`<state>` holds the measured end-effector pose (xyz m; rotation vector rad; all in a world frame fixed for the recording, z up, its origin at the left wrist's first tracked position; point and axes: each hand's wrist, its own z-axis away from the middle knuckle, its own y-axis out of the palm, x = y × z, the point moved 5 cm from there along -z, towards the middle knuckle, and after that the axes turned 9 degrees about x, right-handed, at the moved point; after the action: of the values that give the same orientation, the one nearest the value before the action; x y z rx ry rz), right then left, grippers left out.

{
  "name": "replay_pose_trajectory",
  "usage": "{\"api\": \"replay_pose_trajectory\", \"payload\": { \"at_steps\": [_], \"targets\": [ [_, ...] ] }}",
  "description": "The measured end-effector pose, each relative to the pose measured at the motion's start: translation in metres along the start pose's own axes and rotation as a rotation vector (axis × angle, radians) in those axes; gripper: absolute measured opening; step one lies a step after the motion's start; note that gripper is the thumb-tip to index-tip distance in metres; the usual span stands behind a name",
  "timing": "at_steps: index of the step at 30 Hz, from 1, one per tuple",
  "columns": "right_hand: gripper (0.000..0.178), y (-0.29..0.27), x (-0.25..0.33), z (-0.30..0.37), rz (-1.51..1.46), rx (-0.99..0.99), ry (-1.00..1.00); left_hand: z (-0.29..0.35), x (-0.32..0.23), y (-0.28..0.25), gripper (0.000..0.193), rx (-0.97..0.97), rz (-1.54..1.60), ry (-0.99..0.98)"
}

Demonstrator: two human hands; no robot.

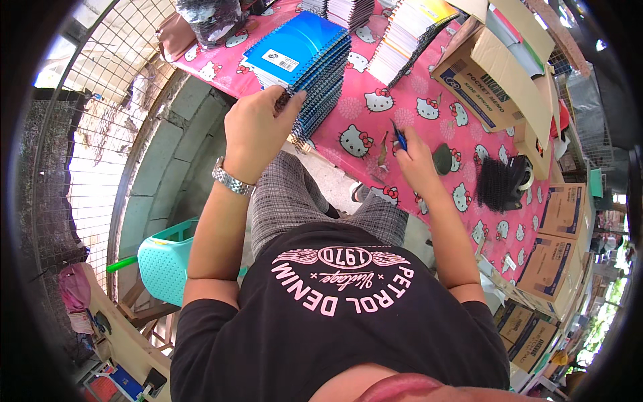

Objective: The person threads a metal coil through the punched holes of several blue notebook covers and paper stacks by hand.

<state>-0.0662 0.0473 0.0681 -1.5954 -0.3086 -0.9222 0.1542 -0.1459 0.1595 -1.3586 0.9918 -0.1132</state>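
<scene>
From where I stand, a person leans over a table covered in smooth pink cloth (402, 110) printed with white cartoon cats. A tall stack of glossy blue notebooks (298, 43) stands near the table's front edge, left of centre; their dark wire spirals make a ridged, ladder-like side. The left hand (260, 126), below a linked metal watch (233, 176), is bent at the stack's near corner, thumb and forefinger against it. The other fingertips are hidden, so I cannot tell whether it grips or only touches. The right hand (416, 163) is closed around a slim blue-handled tool (400, 139), whose dark, narrow tip points away from the body; most of the handle is covered by the fingers.

Beside that hand lies a rounded dark green object (442, 159), hard to identify, then a bristly black heap (494, 184) of what look like coils. A stiff cardboard box (485, 84) stands open behind. Pale-paged notebooks (404, 41) at the back are cut off above. Bare cloth lies between the blue stack and the right hand; the table edge runs just before the person's legs.
</scene>
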Motion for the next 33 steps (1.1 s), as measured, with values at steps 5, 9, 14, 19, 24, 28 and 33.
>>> {"api": "replay_pose_trajectory", "payload": {
  "at_steps": [5,9,14,19,24,28,33],
  "targets": [
    [0.029,-0.015,0.062,-0.019,-0.025,0.001,-0.054,-0.002,-0.01,-0.009,0.037,0.061,-0.086,0.003],
    [0.032,-0.022,0.106,-0.04,0.17,-0.128,-0.382,0.003,-0.001,-0.006,0.031,-0.156,0.214,0.125],
    [0.04,-0.015,0.145,-0.061,0.507,-0.209,-0.526,-0.002,0.0,-0.007,0.019,-0.057,0.304,0.102],
    [0.045,-0.006,0.156,-0.07,0.7,-0.274,-0.588,0.003,0.001,-0.008,0.016,-0.043,0.362,0.161],
    [0.043,-0.005,0.163,-0.067,0.735,-0.245,-0.547,0.004,0.0,-0.011,0.019,-0.094,0.336,0.184],
    [0.04,-0.009,0.164,-0.067,0.707,-0.237,-0.522,0.006,-0.002,-0.012,0.019,-0.091,0.299,0.17],
    [0.034,-0.013,0.17,-0.066,0.758,-0.272,-0.572,0.005,0.0,-0.01,0.019,-0.073,0.339,0.178]
  ]
}}
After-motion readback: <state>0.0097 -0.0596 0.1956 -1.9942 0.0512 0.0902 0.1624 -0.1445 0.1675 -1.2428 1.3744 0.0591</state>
